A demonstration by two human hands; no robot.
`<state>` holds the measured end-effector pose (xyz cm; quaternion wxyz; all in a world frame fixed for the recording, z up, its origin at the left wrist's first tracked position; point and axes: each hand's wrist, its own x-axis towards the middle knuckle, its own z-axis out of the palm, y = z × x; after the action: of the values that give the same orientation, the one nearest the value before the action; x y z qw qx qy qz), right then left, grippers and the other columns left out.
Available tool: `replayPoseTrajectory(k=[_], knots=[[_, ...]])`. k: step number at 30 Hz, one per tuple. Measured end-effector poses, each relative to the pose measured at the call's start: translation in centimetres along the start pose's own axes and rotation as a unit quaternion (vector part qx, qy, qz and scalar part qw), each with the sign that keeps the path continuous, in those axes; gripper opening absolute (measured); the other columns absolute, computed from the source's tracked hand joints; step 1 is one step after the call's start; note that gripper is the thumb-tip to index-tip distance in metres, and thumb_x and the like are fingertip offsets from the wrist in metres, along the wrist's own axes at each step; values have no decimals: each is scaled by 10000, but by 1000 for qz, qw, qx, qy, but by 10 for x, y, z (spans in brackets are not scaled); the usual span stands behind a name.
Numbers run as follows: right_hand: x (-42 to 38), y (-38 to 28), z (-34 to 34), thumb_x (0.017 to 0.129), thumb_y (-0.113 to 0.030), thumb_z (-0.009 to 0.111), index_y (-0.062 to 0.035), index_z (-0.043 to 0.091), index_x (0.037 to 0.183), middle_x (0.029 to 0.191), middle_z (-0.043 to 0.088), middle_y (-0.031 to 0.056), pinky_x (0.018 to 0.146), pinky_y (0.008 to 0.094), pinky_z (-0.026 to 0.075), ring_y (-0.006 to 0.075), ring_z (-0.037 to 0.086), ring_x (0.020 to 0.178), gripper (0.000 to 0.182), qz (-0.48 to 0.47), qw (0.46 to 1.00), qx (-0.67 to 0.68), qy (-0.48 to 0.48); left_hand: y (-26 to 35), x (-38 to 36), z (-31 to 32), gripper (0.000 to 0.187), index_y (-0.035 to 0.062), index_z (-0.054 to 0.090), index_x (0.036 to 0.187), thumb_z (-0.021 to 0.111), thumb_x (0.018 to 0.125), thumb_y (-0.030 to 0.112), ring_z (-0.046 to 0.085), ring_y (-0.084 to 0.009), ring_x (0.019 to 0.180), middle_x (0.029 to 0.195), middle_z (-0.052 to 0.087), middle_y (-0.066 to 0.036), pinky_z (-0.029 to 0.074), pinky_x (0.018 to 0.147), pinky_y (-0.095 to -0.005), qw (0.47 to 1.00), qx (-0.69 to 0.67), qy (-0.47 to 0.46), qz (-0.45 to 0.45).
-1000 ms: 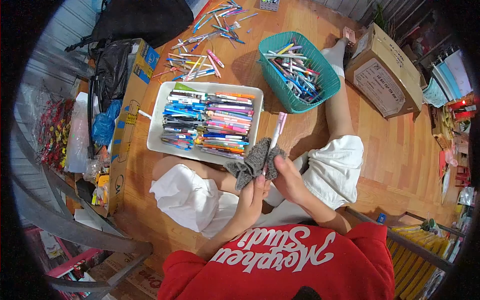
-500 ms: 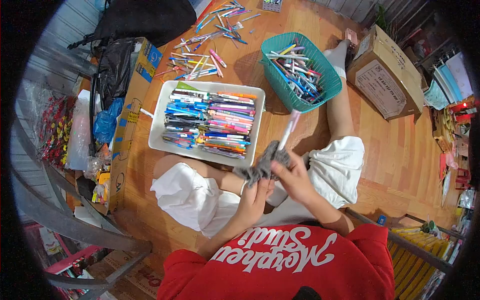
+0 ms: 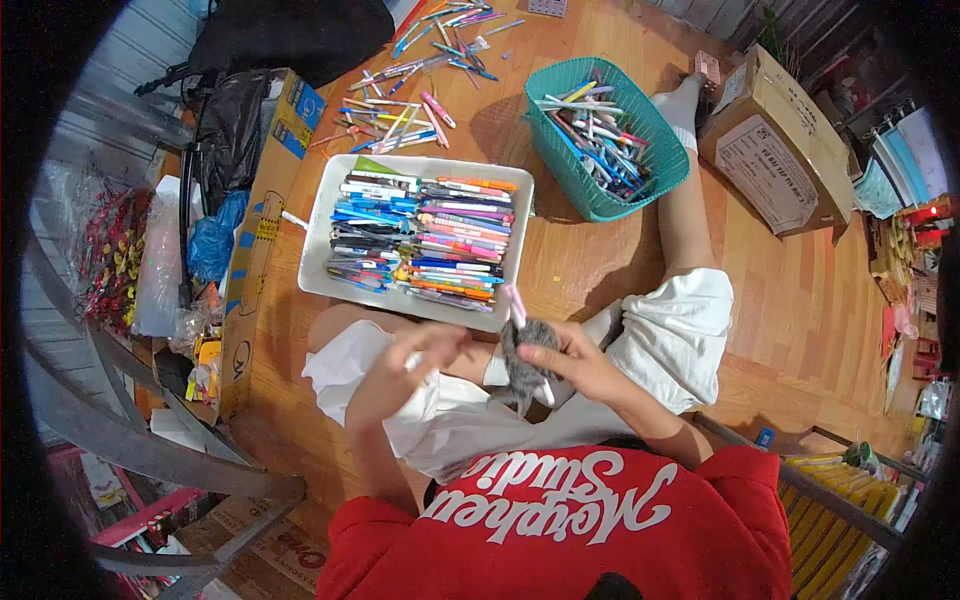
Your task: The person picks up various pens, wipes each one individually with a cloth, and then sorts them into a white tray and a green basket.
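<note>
My right hand point(image 3: 575, 362) is closed around a fuzzy grey cloth point(image 3: 527, 365) that is wrapped about a pen. One pink end of the pen point(image 3: 515, 302) sticks out at the top, and a white end shows below the cloth. My left hand point(image 3: 412, 362) is apart from the cloth, above my left thigh, its fingers spread and slightly blurred. Just beyond my hands lies a white tray point(image 3: 312, 262) with pens stacked in two columns. A teal basket point(image 3: 562, 178), to the right of the tray, holds a jumble of loose pens.
Loose pens point(image 3: 400, 115) are scattered on the wooden floor point(image 3: 480, 125) behind the tray. A cardboard box point(image 3: 770, 150) stands at the right by my foot. Another carton point(image 3: 262, 240) lines the left side. A metal frame point(image 3: 170, 460) curves along the lower left.
My left hand has let go of the cloth and moved left. My right hand has turned the cloth and pen more upright and shifted slightly left.
</note>
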<state>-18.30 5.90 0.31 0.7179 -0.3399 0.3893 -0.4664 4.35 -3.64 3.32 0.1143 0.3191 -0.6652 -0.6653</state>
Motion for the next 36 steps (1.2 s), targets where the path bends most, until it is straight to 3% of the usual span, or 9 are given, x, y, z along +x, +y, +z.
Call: replayPoseTrajectory(k=[2,7,12,17,21,23,28,30,36], knots=[[2,-1,7,918,-203,568,9,571,1088,914,606,-8,745,226,443,54,538,837,272,20,999,24,-38,8,11,8,296,-43,514,1187,420,947,102,510,-222,1151,1217,559,-131,365,991,-332,979,-105,149,91],[9,5,21,918,-212,571,4,574,1091,892,595,-22,728,208,428,35,511,812,277,41,991,121,-42,10,23,38,267,-83,485,1141,416,956,96,522,-239,1141,1133,581,-183,380,978,-335,968,-237,34,72],[3,-3,16,928,-208,556,12,573,1061,872,582,-31,717,202,421,26,490,801,258,44,998,-13,-52,2,32,30,253,-28,501,1090,444,963,183,599,-193,934,936,597,-114,464,870,-330,935,-254,214,122],[-23,34,7,924,-207,561,2,574,1044,822,569,-48,617,185,399,14,477,725,242,18,992,-120,-25,3,38,-6,387,23,464,1177,465,954,340,536,-79,710,694,487,-16,470,631,-213,804,-310,469,191],[-33,10,-18,936,-271,533,27,545,1120,973,606,32,819,250,431,90,527,900,351,119,970,-173,125,0,27,6,449,51,405,1269,449,958,372,321,0,493,684,416,35,208,394,-151,916,-227,293,152],[-25,12,-27,940,-291,516,29,506,1176,1058,582,49,871,256,409,108,513,983,398,-47,975,-82,199,11,33,36,405,101,361,1304,411,977,334,338,-13,511,707,428,15,241,420,-152,937,-254,239,10],[-8,-18,-10,912,-196,563,28,433,1260,1166,536,79,937,285,379,136,481,1084,434,-220,955,89,178,16,34,72,407,185,158,1289,410,974,126,344,-43,565,836,456,-67,273,486,-164,933,-354,-20,56],[-3,-23,-2,888,-138,600,23,434,1258,1156,546,80,931,290,387,135,493,1068,437,-215,960,-32,178,18,37,77,405,136,153,1238,443,958,100,357,-39,565,815,481,-61,291,490,-164,948,-319,1,23],[14,-13,-2,898,-131,585,12,516,1134,1017,604,44,796,254,457,87,556,899,284,-176,959,22,222,10,38,93,371,79,159,1193,444,959,113,390,-38,563,769,519,-45,314,484,-162,968,-227,99,36]])
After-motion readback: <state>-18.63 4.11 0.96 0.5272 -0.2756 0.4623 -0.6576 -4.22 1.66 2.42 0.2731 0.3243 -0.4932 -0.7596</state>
